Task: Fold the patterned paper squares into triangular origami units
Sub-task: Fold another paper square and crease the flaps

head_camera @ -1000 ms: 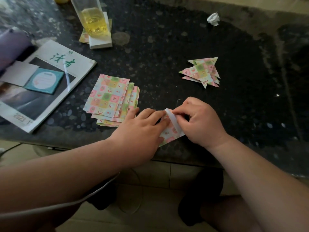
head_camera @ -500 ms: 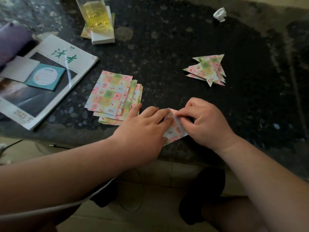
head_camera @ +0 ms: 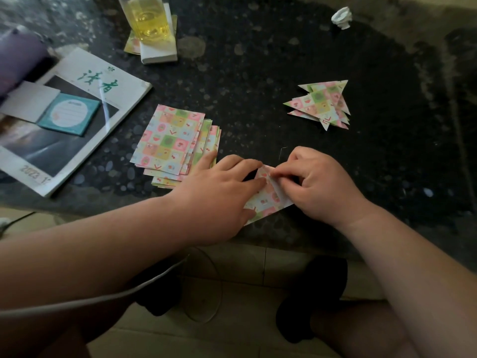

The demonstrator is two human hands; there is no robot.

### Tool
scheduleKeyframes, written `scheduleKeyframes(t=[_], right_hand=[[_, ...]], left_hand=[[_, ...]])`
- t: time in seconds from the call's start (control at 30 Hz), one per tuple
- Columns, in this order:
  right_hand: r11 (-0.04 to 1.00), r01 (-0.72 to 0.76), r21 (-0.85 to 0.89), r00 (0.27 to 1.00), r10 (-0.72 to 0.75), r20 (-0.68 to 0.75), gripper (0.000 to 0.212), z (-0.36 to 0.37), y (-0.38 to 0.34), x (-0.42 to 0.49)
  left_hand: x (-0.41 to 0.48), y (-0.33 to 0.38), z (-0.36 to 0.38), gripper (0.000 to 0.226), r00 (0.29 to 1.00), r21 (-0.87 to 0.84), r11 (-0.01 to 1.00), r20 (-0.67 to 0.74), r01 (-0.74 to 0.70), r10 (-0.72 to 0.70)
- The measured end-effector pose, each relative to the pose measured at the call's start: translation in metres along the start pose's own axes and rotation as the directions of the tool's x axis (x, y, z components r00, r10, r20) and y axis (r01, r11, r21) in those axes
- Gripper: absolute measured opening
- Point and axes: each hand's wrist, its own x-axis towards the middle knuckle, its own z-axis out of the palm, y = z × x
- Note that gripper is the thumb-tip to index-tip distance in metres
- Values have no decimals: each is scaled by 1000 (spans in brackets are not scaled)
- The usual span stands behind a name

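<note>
Nearest, below the bench edge, a pale cable (head_camera: 103, 298) crosses the person's left leg over a tiled floor (head_camera: 232, 262); two dark shapes, perhaps shoes, lie there, too dim to tell.

At the near edge of the dark speckled bench (head_camera: 258, 73) lies the patterned paper (head_camera: 265, 200), partly folded, with its lower corner reaching the bench edge and a white flap turned up along its right side; the left hand (head_camera: 219, 192) lies flat on its left part, fingers straight and pressing down, so that grip is apart and holds nothing; the right hand (head_camera: 320, 184) has its fingers curled, thumb and forefinger clamped on the white flap near the top of the fold; the fingertips of the two hands almost meet over the crease.

Just beyond the left hand sits a fanned stack of paper squares (head_camera: 170, 140), flat, in pink, green and yellow checks; the left thumb touches its near right corner; farther right, well apart from the hands, lies a small pile of folded triangles (head_camera: 322, 104) in the same pattern.

To the left a magazine (head_camera: 51, 153) lies tilted, with a teal card (head_camera: 69, 116) and a white card (head_camera: 28, 100) on it; a purple thing (head_camera: 18, 55) is beside it, blurred.

At the far edge a glass (head_camera: 148, 19) of yellow liquid stands on a white block (head_camera: 160, 51); far right, a crumpled white scrap (head_camera: 342, 16).
</note>
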Motion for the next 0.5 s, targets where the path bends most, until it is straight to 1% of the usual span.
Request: scheduleKeyframes(t=[0.23, 0.37, 0.5], right_hand=[[1000, 17, -21, 1000, -17, -4, 20, 0, -2, 0], [999, 17, -41, 999, -19, -43, 26, -2, 1, 1], [999, 40, -37, 998, -42, -52, 15, -3, 5, 1]], left_hand=[[5, -2, 2, 70, 998, -7, 999, 46, -36, 36], [6, -3, 2, 71, 998, -5, 999, 52, -39, 39], [6, -2, -1, 70, 998, -14, 999, 58, -38, 39]])
